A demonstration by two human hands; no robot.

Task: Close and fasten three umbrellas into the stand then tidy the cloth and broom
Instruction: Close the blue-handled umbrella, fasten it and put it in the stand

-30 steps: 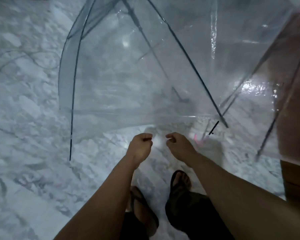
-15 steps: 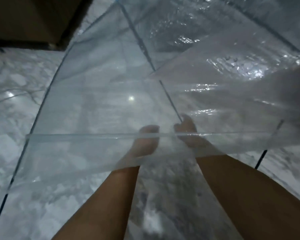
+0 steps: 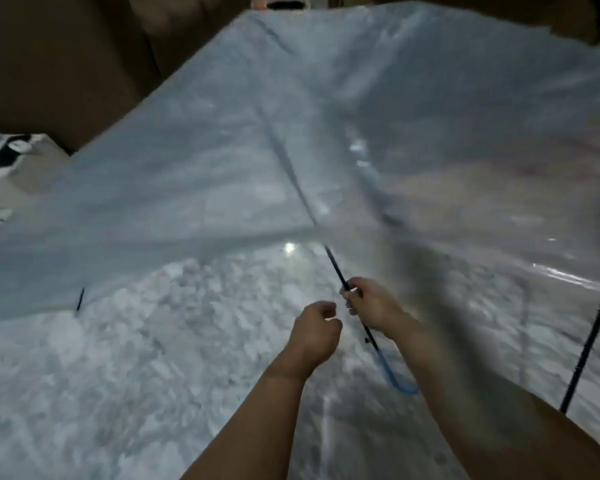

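I am gripping the umbrella shaft [image 3: 336, 271] with my right hand [image 3: 371, 306], fingers wrapped round the dark rod just above its blue curved handle [image 3: 394, 375], while the clear umbrella canopy [image 3: 291, 150] is spreading open ahead over the marble floor [image 3: 118, 375]. My left hand [image 3: 314, 329] is hovering just beside, fingers curled on nothing I can make out. To close it cleanly I am judging the left should be reaching up to the runner while the right is steadying the shaft.
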